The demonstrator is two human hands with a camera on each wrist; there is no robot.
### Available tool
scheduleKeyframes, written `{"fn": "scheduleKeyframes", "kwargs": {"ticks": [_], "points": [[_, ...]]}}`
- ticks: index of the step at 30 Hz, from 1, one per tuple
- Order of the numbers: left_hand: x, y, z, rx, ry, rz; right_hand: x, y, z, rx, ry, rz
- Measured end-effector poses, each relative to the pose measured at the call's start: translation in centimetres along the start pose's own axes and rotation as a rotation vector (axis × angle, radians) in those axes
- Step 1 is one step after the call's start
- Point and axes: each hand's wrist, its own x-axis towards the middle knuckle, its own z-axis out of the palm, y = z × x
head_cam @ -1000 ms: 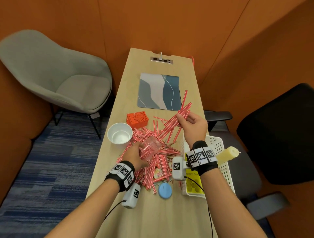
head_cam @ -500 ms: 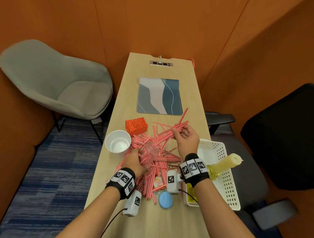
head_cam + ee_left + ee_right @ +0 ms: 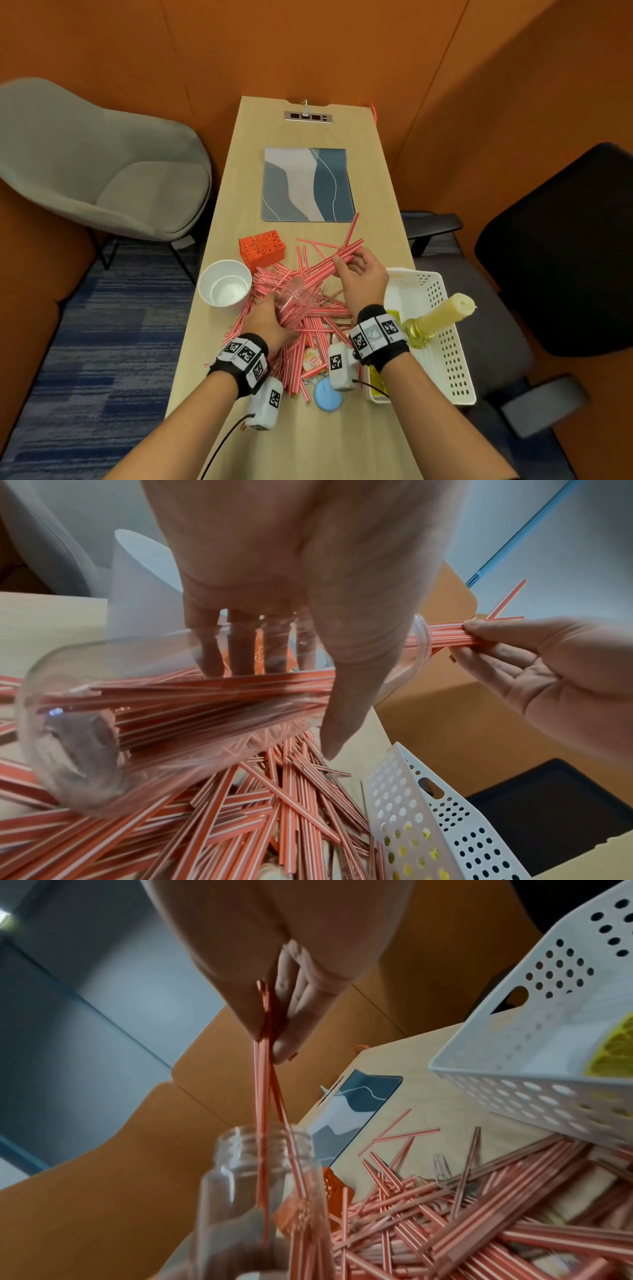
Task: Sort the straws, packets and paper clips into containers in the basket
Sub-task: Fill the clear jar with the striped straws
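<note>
A heap of red-and-white straws point(image 3: 310, 329) covers the middle of the table. My left hand point(image 3: 272, 317) grips a clear jar point(image 3: 295, 300), tilted on its side over the heap, fingers wrapped round its body point(image 3: 137, 710). My right hand point(image 3: 346, 270) pinches a bundle of straws point(image 3: 327, 265) whose lower ends sit inside the jar's mouth point(image 3: 262, 1139). Sauce packets point(image 3: 311, 361) lie half buried at the heap's near edge. A paper clip point(image 3: 441, 1167) lies among the straws. The white perforated basket point(image 3: 416, 274) stands at the right table edge.
A white cup point(image 3: 226, 287) and an orange box point(image 3: 262, 247) stand left of the heap. A blue lid point(image 3: 328, 394) lies near me. In the basket sit a candle in a gold holder point(image 3: 442, 313) and something yellow point(image 3: 380, 377). A mat point(image 3: 308, 185) lies farther back.
My right hand has drawn the straw bundle down and left toward the jar, and its ends have slid into the mouth. The left hand keeps hold of the jar.
</note>
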Motion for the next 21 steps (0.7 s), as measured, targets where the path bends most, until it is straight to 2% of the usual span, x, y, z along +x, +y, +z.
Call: {"fn": "scheduleKeyframes", "kwargs": {"ticks": [4,8,14,18,21], "points": [[0.0,0.2,-0.1,-0.039,-0.001,0.016,-1.4,0.2,0.2,-0.073,-0.194,-0.005],[-0.3,0.8,-0.2,-0.029,-0.019,0.059,-1.8,-0.2,0.5,-0.243,-0.388,-0.027],[-0.7,0.4,-0.8,-0.119,0.017,0.069,-1.1,-0.9,0.6,-0.128,-0.383,0.017],[-0.4,-0.4,-1.1,-0.123,0.020,0.112,-1.1,-0.7,1.5,-0.344,-0.482,-0.023],[-0.2,-0.8,-1.1,-0.135,0.016,0.114,-0.7,-0.5,1.8,-0.362,-0.485,-0.035]]}}
